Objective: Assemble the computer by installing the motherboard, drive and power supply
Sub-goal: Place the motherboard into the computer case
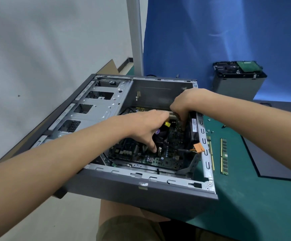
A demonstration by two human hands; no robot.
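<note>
Green motherboard point(158, 160) lies inside the open grey metal computer case point(141, 192) at the left edge of the green worktop point(245, 206). Our left hand point(144, 129) touches it, grip wide; our right hand's point(184, 103) grip we cannot tell.

The case point(141, 193) lies open on the table point(245, 206), its near left corner overhanging the edge above the person's lap. Inside, the drive bays point(96, 103) fill the left part and the motherboard point(151, 159) lies on the floor at the right. Both hands reach in over the motherboard: the left hand point(144, 126) above its middle, the right hand point(184, 103) at its far right. A connector point(199, 148) sits by the case's right wall. Right of the case two memory sticks point(224, 156) lie side by side, with screws point(209, 131) behind them and a panel point(271, 162) further right. Behind, at the right, the drive point(236, 67) rests on a box point(238, 84).
</note>
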